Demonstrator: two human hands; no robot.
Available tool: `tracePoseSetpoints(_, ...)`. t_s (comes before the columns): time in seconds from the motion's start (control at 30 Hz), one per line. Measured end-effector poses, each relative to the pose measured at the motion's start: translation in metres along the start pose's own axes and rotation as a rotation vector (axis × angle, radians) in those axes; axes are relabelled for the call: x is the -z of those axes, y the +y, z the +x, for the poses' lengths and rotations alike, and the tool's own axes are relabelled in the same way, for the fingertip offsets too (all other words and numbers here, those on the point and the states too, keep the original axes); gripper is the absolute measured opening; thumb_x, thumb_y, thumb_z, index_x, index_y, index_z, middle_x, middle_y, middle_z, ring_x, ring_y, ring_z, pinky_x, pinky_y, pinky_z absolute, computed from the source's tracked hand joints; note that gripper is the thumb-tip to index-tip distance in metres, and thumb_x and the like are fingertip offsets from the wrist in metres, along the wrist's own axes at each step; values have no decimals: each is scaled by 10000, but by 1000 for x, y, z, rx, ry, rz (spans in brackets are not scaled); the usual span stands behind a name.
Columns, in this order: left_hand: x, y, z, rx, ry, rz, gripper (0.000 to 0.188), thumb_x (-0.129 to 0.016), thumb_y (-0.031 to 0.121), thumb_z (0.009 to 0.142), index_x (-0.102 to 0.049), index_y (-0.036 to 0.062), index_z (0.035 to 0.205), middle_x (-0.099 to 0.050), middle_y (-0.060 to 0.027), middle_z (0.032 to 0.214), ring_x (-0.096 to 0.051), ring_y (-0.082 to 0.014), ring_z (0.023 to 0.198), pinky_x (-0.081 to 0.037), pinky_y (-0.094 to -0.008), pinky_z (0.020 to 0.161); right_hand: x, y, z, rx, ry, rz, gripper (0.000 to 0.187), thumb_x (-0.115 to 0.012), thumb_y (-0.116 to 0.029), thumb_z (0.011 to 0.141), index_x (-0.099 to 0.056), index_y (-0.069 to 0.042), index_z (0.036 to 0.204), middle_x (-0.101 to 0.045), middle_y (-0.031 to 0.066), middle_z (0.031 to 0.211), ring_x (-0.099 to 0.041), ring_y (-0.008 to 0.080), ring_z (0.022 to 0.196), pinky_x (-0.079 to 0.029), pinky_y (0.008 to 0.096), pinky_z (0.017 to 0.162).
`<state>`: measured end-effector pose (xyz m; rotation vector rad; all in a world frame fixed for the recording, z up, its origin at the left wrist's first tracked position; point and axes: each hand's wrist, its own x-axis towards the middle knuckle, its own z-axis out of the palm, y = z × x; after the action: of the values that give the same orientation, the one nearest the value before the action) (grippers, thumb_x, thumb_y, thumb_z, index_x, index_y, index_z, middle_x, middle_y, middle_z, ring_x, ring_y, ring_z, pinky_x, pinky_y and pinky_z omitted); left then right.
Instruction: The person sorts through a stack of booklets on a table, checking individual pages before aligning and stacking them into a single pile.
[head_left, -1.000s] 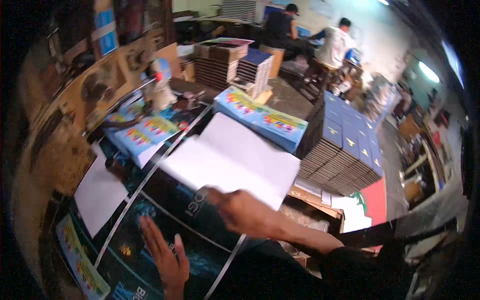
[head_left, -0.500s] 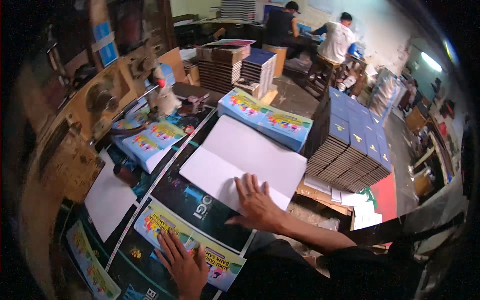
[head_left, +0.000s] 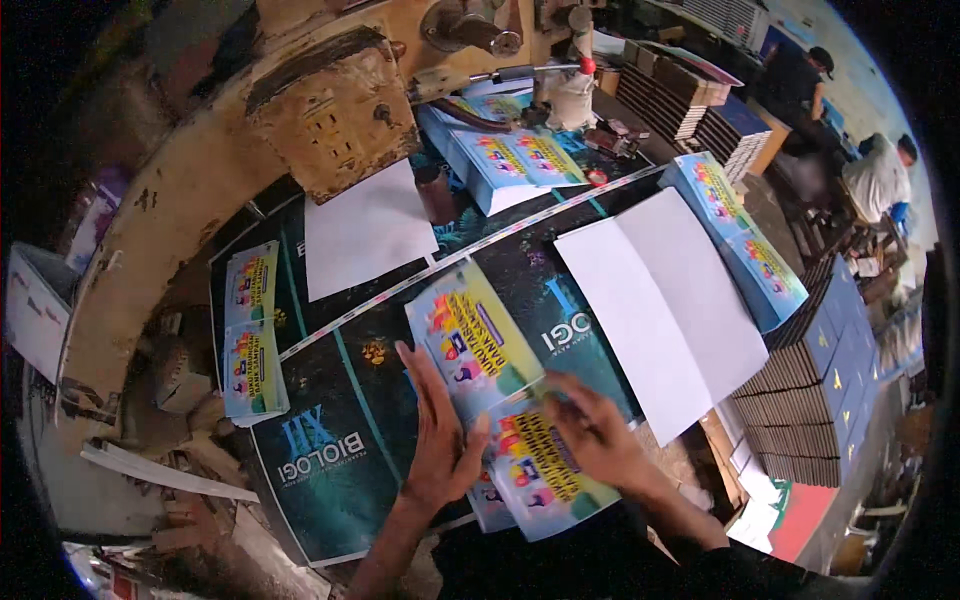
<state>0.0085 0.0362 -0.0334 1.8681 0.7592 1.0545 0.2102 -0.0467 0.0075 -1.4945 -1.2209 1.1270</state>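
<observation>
A long blue-and-yellow printed cover sheet (head_left: 470,335) lies at a slant in front of me, bent across its middle. Another printed edge shows beneath its near end. My right hand (head_left: 598,437) has its fingers curled at the sheet's right edge near the middle, slightly blurred. Along the left edge, my left hand (head_left: 440,440) is on its side with fingers stretched out and thumb apart, the thumb touching the sheet. Right of them lie white sheets (head_left: 650,300) with a crease down the middle.
A machine with a worn metal plate (head_left: 335,120) overhangs the far left side. Printed stacks stand beneath it (head_left: 490,160), at the table's left (head_left: 252,345) and at the far right (head_left: 735,235). A dark cylinder (head_left: 435,195) rests by white paper (head_left: 365,235). Blue-covered books (head_left: 815,375) are piled right.
My view has swung left. My right hand has left the white sheets for the printed cover sheet. My left hand has turned from lying flat on it to its edge.
</observation>
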Motion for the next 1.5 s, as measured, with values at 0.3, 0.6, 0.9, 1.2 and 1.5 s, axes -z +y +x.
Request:
tracePoseSetpoints(0.3, 0, 2, 2, 22, -245, 933, 771, -490, 369, 1005, -232, -134, 1529, -181, -345, 1605, -171, -483, 1509, -155, -579, 1211, -28, -6, -14, 263, -121, -582, 1037, -790, -265, 825, -119, 84, 1534, -216, 384, 1545, -270, 550, 1425, -336, 558, 1143)
tracePoseSetpoints(0.6, 25, -47, 61, -77, -204, 1000, 697, -432, 352, 1056, -238, -118, 1532, -243, -290, 1612, -233, -374, 1518, -154, -544, 1223, -46, 37, -21, 350, -184, -456, 766, -650, -90, 894, -247, 21, 1535, -195, 324, 1595, -249, 486, 1480, -305, 502, 1201)
tracePoseSetpoints(0.9, 38, -55, 68, -48, 13, 812, 667, -617, 307, 966, -374, -40, 1482, -485, -256, 1386, -477, -446, 1231, -335, -579, 1077, -21, 22, -29, 601, -513, -745, 527, -667, -92, 844, -532, -88, 1353, -270, 177, 1593, -304, 383, 1481, -357, 498, 1173)
tracePoseSetpoints(1.2, -5, 1, 7, 38, -134, 919, 750, -550, 396, 1001, -301, -88, 1518, -191, -373, 1583, -176, -530, 1479, -150, -632, 1183, -20, 24, -12, 596, -506, -774, 561, -773, -166, 803, -564, -84, 1317, -339, 162, 1564, -324, 375, 1474, -395, 480, 1150)
tracePoseSetpoints(1.5, -24, 14, -8, 121, -167, 1029, 883, -497, 556, 984, -257, -86, 1542, -199, -415, 1560, -162, -517, 1496, -104, -622, 1204, 80, 18, 7, 124, 485, -1138, 819, -813, -425, 816, -471, 61, 1380, -557, 322, 1349, -511, 430, 1323, -421, 495, 1099)
